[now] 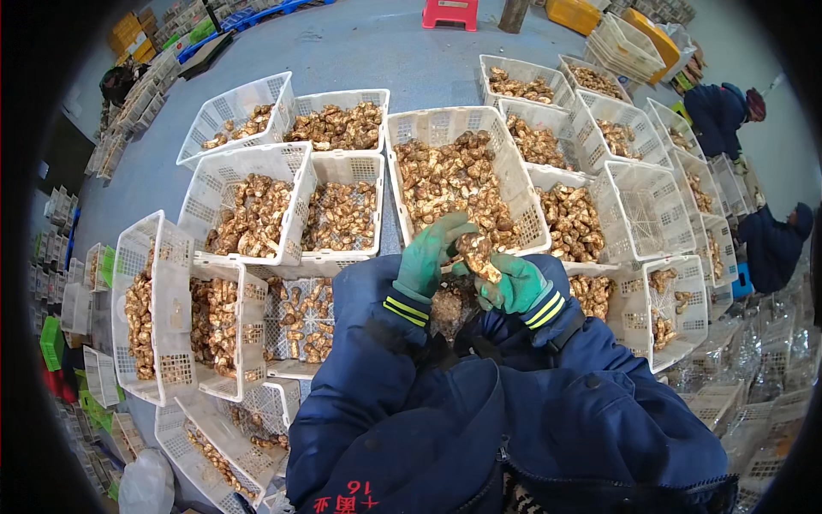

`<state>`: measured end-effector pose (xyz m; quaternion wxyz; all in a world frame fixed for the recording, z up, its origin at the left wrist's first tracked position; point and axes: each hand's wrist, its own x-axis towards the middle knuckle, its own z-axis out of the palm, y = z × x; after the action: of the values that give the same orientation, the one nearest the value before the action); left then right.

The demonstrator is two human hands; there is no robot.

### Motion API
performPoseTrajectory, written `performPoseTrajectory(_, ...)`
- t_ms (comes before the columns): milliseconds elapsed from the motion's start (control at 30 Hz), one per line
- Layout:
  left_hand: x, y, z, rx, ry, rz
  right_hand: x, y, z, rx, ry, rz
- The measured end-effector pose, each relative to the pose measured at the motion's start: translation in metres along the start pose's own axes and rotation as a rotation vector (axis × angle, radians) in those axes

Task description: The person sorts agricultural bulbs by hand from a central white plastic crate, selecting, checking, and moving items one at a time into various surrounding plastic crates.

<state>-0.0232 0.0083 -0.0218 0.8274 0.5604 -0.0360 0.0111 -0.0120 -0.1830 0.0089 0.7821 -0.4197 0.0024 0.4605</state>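
Observation:
My right hand (514,284), in a green work glove, grips the stem of a thick brown-and-cream mushroom (476,252), likely a matsutake. Its cap points up and left. Beside the cap is my left hand (425,256), gloved alike, with fingers bent and apart from the thumb; whether it touches the cap is hard to tell. Below the hands, brownish crumbly debris (446,305) shows between my sleeves. Directly ahead stands a large white plastic crate (443,119), holding a heap of similar mushrooms; its near edge is partly hidden by my hands.
Mushroom-filled white crates flank me, including a left crate (298,151) and a right crate (546,168). One right-hand crate (648,205) shows a bare base. Two people in dark blue work at far right. A red stool (449,14) stands on the blue floor (359,48).

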Motion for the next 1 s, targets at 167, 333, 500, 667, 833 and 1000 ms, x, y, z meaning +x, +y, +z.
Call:
performPoseTrajectory(167,0.002,0.009,0.009,-0.107,-0.239,-0.012,0.004,0.009,-0.008,0.300,-0.100,-0.001)
performPoseTrajectory(333,-0.002,0.008,0.006,-0.134,-0.165,-0.084,0.005,-0.005,0.017,-0.154,0.133,-0.182)
performPoseTrajectory(500,0.003,-0.012,0.001,-0.157,-0.079,-0.062,0.017,0.005,0.003,-0.741,0.108,-0.249)
performPoseTrajectory(667,0.004,-0.029,-0.010,-0.065,0.095,-0.146,0.013,0.002,0.009,-0.645,0.093,-0.233)
performPoseTrajectory(833,0.006,-0.012,0.002,-0.011,-0.056,-0.162,0.013,0.006,-0.035,-0.528,-0.055,-0.339)
performPoseTrajectory(1000,-0.003,0.014,0.013,-0.216,-0.117,-0.316,0.007,0.008,-0.021,-0.534,-0.043,-0.312)
